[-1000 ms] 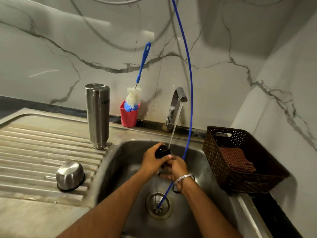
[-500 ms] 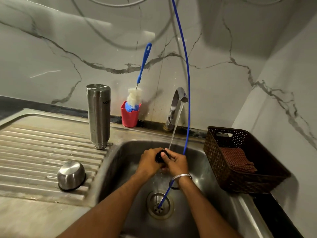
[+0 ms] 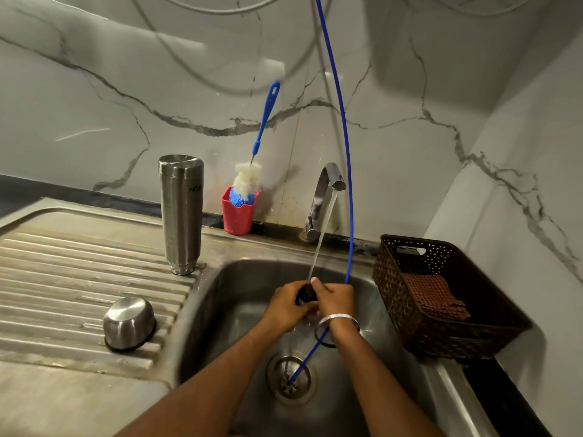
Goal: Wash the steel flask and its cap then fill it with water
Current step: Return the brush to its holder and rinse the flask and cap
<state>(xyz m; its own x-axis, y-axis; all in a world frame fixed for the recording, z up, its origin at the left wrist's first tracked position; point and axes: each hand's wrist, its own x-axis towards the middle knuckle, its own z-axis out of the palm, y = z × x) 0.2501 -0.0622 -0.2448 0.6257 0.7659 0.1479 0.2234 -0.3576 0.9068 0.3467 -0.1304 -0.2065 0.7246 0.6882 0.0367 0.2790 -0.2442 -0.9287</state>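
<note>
**Both hands close on the black cap under the running tap**

Since a second ago the right hand (image 3: 335,300) has come up from below the left hand (image 3: 285,307), and the two now sit side by side with the small black cap (image 3: 306,294) between them. Fingers of both hands curl around the cap, the right thumb lying over its top edge; how the lower fingers lie cannot be told. Water from the tap (image 3: 326,190) falls in a thin stream straight onto the cap, above the sink (image 3: 246,279) basin. A metal bangle (image 3: 339,318) circles the right wrist.

On the ribbed drainboard (image 3: 63,279) to the left, the steel flask (image 3: 181,212) stands upside down, mouth on the metal, near the basin's corner. Nearer the camera, a steel cup lid (image 3: 129,323) rests dome-up. Behind, a red holder (image 3: 238,216) holds a blue-handled bottle brush (image 3: 249,181) leaning on the marble wall. A thin blue tube (image 3: 345,137) hangs into the drain (image 3: 291,378). Right of the basin sits a brown basket (image 3: 441,326) with a folded cloth (image 3: 432,296) inside.
</note>
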